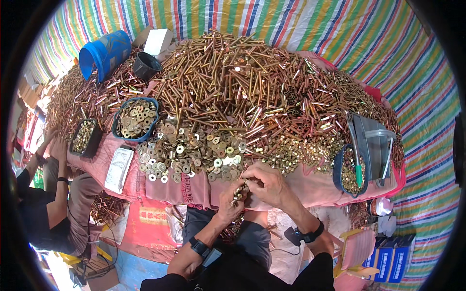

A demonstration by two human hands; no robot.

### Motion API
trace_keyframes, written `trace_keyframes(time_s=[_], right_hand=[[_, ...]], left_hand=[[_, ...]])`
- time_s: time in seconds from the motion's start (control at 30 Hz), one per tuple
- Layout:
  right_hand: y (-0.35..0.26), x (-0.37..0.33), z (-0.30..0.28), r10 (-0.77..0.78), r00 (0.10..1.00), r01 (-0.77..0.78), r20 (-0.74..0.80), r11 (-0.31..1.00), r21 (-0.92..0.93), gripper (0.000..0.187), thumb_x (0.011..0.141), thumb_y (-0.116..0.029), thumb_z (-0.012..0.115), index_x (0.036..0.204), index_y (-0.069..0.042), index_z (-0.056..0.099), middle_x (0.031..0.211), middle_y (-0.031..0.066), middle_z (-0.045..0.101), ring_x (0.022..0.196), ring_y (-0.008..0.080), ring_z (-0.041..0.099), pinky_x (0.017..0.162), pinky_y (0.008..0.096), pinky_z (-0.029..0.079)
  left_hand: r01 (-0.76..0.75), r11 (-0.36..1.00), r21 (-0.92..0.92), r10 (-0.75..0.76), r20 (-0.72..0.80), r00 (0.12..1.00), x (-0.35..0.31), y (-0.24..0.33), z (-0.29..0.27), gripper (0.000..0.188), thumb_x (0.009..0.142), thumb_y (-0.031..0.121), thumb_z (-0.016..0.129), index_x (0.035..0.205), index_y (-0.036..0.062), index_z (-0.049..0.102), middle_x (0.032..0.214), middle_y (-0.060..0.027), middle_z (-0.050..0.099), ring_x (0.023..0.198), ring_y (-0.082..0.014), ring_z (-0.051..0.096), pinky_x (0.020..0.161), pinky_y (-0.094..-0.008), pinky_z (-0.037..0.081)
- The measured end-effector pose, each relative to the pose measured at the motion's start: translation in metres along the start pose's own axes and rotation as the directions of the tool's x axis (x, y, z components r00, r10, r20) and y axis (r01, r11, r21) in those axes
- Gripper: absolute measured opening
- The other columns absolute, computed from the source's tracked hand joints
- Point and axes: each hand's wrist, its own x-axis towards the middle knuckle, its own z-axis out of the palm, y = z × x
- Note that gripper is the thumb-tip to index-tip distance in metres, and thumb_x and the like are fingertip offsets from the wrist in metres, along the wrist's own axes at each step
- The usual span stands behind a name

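My left hand (230, 201) is closed around several small gold-coloured metal parts (239, 194), which show between its fingers; their exact kind is hard to make out. Right beside it, my right hand (268, 185) has its fingers bent and pinched together at the left fingertips, and whatever they hold is hidden. Both hands are at the table's near edge, above my lap. Just beyond them lies a spread of flat round washers (194, 148). A heap of small gold nuts (291, 151) lies to the right of the washers.
A large mound of long gold metal rods (228, 82) covers the back. Around it stand a blue bucket (109, 53), a black cup (146, 66), a tub of washers (136, 119), a tub of nuts (348, 169) and a grey scoop (371, 145). A co-worker's hands (57, 145) are at far left.
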Motion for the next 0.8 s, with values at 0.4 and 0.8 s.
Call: trace_keyframes(time_s=[0.4, 0.8], right_hand=[[0.015, -0.026, 0.019, 0.340, 0.938, -0.262, -0.064, 0.818, 0.511, 0.023, 0.091, -0.003, 0.078, 0.113, 0.002, 0.074, 0.112, 0.0111, 0.074, 0.101, 0.0165, 0.071, 0.086, 0.0301, 0.057], [-0.004, -0.019, 0.013, -0.004, 0.987, 0.020, -0.159, 0.995, 0.102, 0.011, 0.092, -0.006, 0.078, 0.098, -0.001, 0.070, 0.100, 0.0113, 0.072, 0.090, 0.0231, 0.072, 0.078, 0.0333, 0.057]], left_hand=[[0.058, 0.998, 0.007, -0.058, 0.050, 0.997, 0.003, 0.003, -0.003, 0.042, 0.089, -0.006, 0.060, 0.130, 0.0046, 0.063, 0.102, -0.0175, 0.073, 0.085, -0.0327, 0.076, 0.075, -0.0382, 0.060], [0.081, 0.995, -0.056, -0.077, 0.073, 0.994, 0.006, 0.006, -0.005, 0.037, 0.090, -0.006, 0.060, 0.126, 0.0030, 0.065, 0.109, -0.0181, 0.074, 0.091, -0.0340, 0.076, 0.079, -0.0380, 0.060]])
